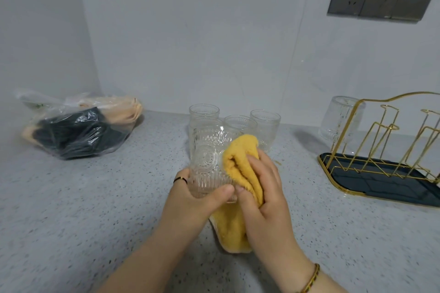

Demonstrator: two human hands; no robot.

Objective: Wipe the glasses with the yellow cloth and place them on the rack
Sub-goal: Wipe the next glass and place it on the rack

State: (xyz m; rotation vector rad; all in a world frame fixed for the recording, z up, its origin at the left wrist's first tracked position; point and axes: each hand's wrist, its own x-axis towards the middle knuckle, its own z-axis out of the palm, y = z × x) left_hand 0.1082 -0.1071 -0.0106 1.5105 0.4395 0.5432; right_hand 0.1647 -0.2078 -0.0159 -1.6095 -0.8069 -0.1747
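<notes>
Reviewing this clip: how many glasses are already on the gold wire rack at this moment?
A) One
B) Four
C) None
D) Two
A: a single clear ribbed glass hangs upside down on the far left peg of the gold wire rack; the other pegs are bare, and the remaining glasses stand on the speckled grey counter.
</notes>
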